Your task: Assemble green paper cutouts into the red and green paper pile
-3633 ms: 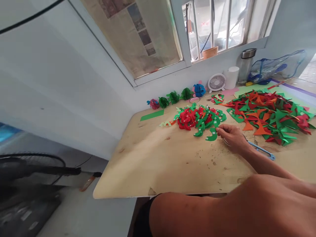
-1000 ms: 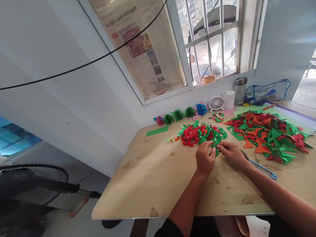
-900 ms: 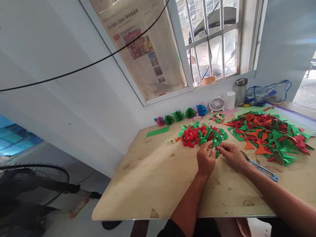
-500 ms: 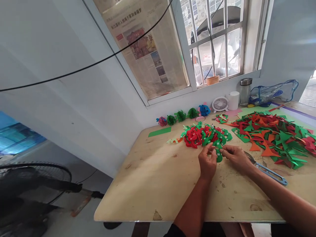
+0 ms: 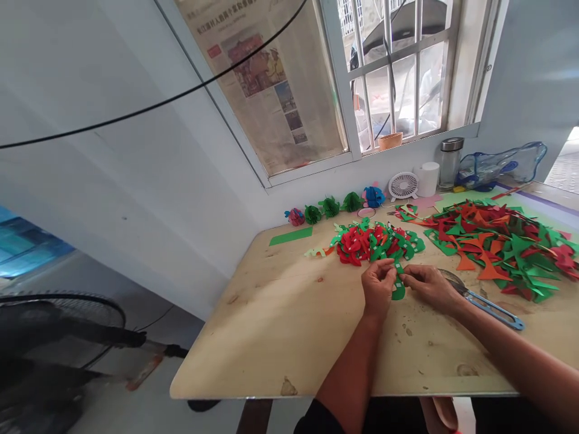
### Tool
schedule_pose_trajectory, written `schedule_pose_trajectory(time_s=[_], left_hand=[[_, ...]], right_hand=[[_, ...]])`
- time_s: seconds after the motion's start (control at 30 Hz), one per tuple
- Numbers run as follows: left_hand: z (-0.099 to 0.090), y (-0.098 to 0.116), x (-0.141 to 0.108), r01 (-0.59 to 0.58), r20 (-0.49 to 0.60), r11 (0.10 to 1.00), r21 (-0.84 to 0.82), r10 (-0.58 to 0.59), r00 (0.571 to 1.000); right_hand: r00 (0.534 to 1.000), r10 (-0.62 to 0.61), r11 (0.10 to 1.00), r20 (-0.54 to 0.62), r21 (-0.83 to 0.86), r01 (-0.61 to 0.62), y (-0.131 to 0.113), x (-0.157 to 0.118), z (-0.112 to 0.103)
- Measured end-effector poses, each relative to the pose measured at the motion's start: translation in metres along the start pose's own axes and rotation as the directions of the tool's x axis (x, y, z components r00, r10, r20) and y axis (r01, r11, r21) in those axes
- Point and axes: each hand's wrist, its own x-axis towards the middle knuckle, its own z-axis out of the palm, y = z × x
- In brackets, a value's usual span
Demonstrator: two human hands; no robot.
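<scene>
Paper piece [image 5: 398,293], green, curved, with small pale squares: one, held between both hands just in front of the red-and-green heap [image 5: 362,242]. Left hand [image 5: 379,284]: thumb and fingers in a narrow pinch on the piece's left side, near the heap's front edge. Right hand [image 5: 429,286]: thumb and forefinger closed narrowly on the right side of the same piece, in front of the heap and to its right. Blue-handled tool [image 5: 495,308]: one, lying beside the right forearm, right of the heap and nearer the person. Scrap pile [image 5: 493,241], red, orange and green: broad, right of the heap. Green strip [image 5: 291,235]: flat, left of the heap and farther back. Round paper ornaments [image 5: 332,207], pink, green and blue: five, in a row behind the heap. White fan [image 5: 404,185]: small, upright, behind the heap and to its right.
</scene>
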Motion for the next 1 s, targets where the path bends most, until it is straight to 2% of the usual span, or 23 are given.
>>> schedule_pose_trajectory(time_s=[0.27,0.47,0.6,0.73,0.87,1.0], left_hand=[[-0.002,0.001,0.000,-0.021,-0.015,0.998,0.063,0.022,1.000],[-0.002,-0.001,-0.002,-0.046,0.015,0.990,0.135,0.044,0.999],[-0.004,-0.001,-0.007,-0.105,0.013,0.968,0.227,0.105,0.994],[-0.005,0.003,-0.011,-0.162,0.036,0.933,0.322,0.159,0.987],[-0.004,0.004,-0.011,-0.185,0.058,0.916,0.355,0.176,0.983],[-0.004,0.008,-0.010,-0.236,0.079,0.901,0.365,0.222,0.972]], right_hand=[[1.000,0.001,1.000,0.029,0.009,-0.001,0.002,0.002,0.002],[0.998,0.055,0.998,-0.041,-0.019,-0.056,-0.002,0.001,0.001],[0.994,0.083,0.996,-0.074,-0.016,-0.085,-0.003,0.000,0.000],[0.998,0.046,0.999,-0.043,-0.016,-0.047,-0.003,0.000,0.000],[1.000,0.030,0.999,-0.001,-0.016,-0.030,-0.006,-0.001,0.000],[1.000,0.022,1.000,-0.009,0.005,-0.022,-0.009,-0.001,0.000]])
